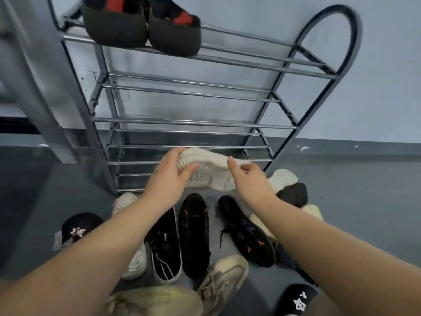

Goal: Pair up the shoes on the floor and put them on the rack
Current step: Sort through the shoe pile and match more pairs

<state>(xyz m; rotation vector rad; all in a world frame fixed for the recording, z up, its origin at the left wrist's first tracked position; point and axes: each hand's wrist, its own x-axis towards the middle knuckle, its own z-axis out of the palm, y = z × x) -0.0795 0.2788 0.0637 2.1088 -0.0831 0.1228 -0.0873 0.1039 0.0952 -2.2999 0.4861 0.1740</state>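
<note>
On the floor (68,179) nearest the camera, loose black and beige shoes are scattered unpaired. Beyond them a white knit shoe (207,169) is held sole-up, pinched at one end by the left hand (168,176) and at the other by the right hand (248,179). It is judged light and soft, best gripped by its firmer sole edge, before the rack (193,124) behind

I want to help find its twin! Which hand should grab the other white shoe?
Probably the right hand. It only pinches the end of the white knit sneaker, and the matching white-soled sneaker lies on the floor just beside it. The left hand grips the other end, farther away.
</note>
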